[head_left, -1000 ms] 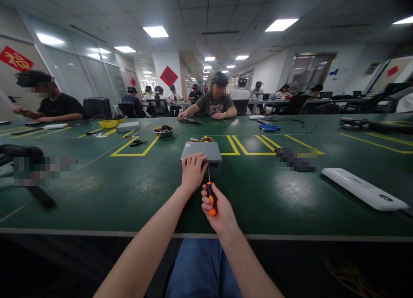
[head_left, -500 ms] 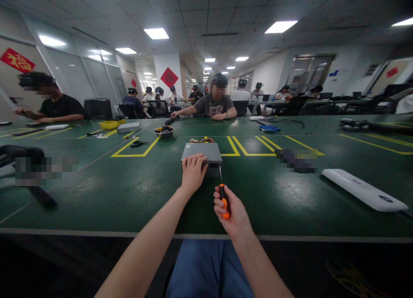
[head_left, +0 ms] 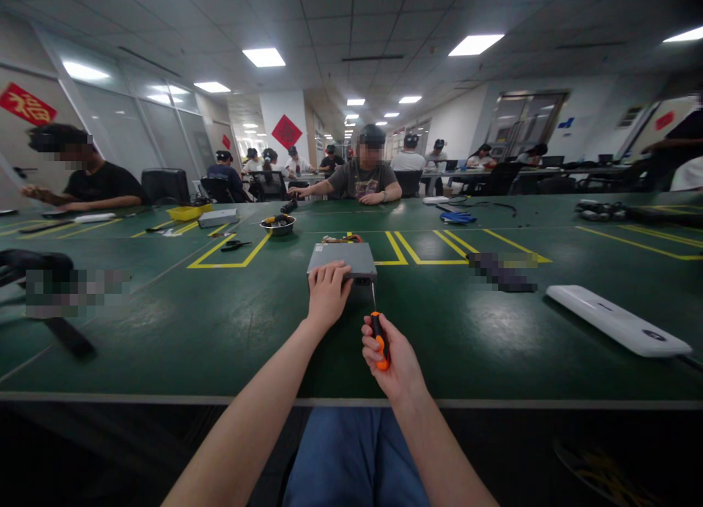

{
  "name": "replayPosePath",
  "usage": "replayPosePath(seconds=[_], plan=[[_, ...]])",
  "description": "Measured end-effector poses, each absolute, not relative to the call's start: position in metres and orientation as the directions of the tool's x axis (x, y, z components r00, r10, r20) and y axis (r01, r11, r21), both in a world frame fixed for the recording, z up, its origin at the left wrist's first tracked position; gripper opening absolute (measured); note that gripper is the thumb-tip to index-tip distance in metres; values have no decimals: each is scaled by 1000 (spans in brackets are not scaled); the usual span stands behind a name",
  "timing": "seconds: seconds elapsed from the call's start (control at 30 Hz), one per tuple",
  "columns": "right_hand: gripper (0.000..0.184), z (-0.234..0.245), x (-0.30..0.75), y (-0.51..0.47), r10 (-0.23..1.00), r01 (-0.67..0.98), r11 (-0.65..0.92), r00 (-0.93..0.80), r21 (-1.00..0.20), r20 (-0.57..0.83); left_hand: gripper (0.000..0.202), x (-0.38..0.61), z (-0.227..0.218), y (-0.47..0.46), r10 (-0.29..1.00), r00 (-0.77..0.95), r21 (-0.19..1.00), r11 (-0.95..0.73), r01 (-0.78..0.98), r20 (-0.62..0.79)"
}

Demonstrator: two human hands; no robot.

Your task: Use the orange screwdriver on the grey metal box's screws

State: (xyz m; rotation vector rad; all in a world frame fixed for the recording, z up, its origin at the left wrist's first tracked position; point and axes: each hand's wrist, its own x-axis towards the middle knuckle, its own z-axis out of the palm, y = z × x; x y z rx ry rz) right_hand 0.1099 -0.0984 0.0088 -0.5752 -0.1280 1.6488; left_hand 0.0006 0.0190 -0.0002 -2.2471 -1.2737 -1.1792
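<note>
A grey metal box (head_left: 343, 259) lies on the green table (head_left: 220, 331) in front of me, with coloured wires at its far end. My left hand (head_left: 327, 296) rests on the box's near left corner, fingers curled over its top edge. My right hand (head_left: 391, 360) is closed around an orange-and-black screwdriver (head_left: 378, 336). The screwdriver's thin shaft points up at the box's near right face; I cannot tell whether the tip touches it.
A white flat device (head_left: 618, 320) lies to the right. A metal bowl (head_left: 277, 224) with tools, pliers (head_left: 235, 244) and yellow floor-tape markings (head_left: 417, 250) lie farther back. Other people sit across the table and at the left. A dark object (head_left: 38, 272) sits at the far left.
My right hand has shifted the screwdriver rightward, from the middle of the box's near face toward its right corner. My left hand stays on the box. A person opposite reached toward the bowl.
</note>
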Motion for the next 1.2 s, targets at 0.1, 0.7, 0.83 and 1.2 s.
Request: replayPosePath(seconds=[0.1, 0.7, 0.83, 1.2], plan=[[22, 9, 108, -97, 951, -898, -158, -25, -412, -310, 22, 1, 0, 19, 571, 273, 129, -564, 815, 774], [15, 7, 103, -94, 943, -916, -103, 34, -388, -332, 23, 2, -2, 20, 575, 258, 136, -553, 822, 777], [20, 7, 103, -96, 955, -931, -110, -1, -348, -298, 22, 2, -2, 20, 575, 256, 139, -552, 822, 777], [22, 10, 108, -96, 945, -942, -161, -62, -293, -320, 22, 2, 0, 19, 573, 269, 123, -554, 824, 774]])
